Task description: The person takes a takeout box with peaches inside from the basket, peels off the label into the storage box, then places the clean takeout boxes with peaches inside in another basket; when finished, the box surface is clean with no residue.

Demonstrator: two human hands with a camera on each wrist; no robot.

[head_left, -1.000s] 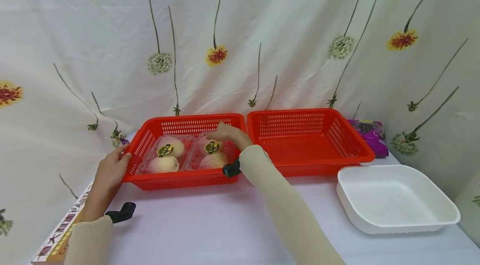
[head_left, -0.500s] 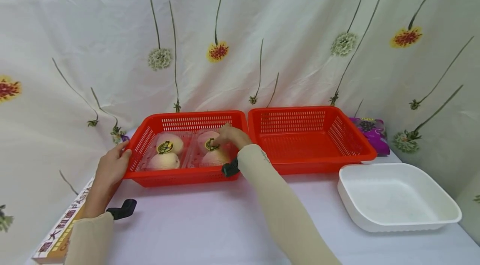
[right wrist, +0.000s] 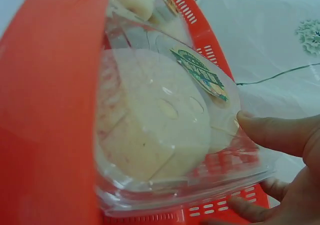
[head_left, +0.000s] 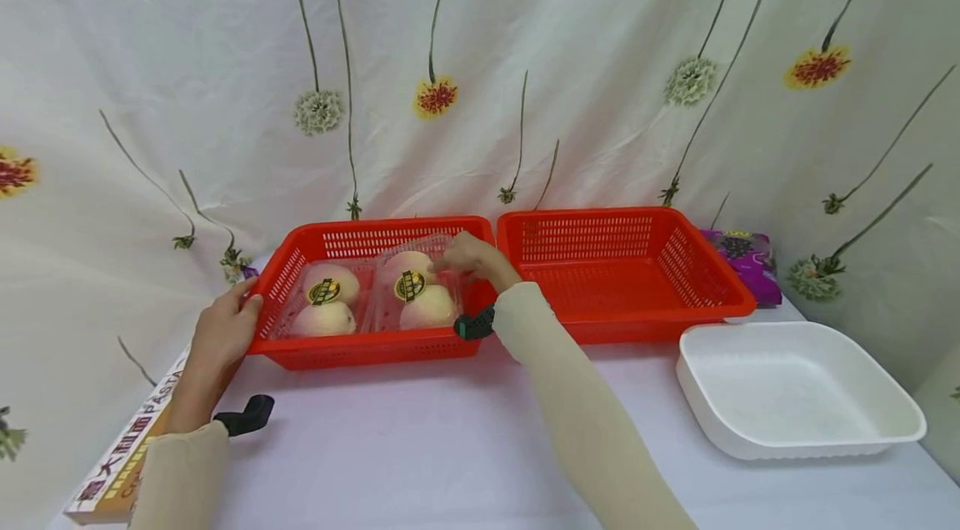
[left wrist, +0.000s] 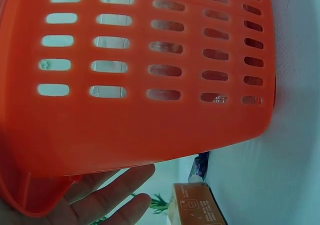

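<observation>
My left hand (head_left: 225,328) holds the left rim of a red slotted plastic basket (head_left: 375,353). In the left wrist view, its fingers (left wrist: 112,192) show beyond the basket's corner. Inside the basket lie two clear plastic boxes of pale peaches, each with a dark round label. My right hand (head_left: 474,257) grips the right-hand peach box (head_left: 427,312) at its right side, thumb (right wrist: 275,133) on the lid and fingers lower down. This box is tilted, its right side raised. The other peach box (head_left: 325,315) lies flat to its left.
A second red basket (head_left: 622,330), with nothing visible in it, stands close on the right. In front of that is a white tub (head_left: 810,448). A purple packet (head_left: 750,263) lies behind at right, a pasta box (head_left: 127,463) at left. A flowered curtain hangs behind.
My right hand has gone from over the right-hand peach box to its right edge, and that side has tipped up. The left hand keeps its hold on the rim.
</observation>
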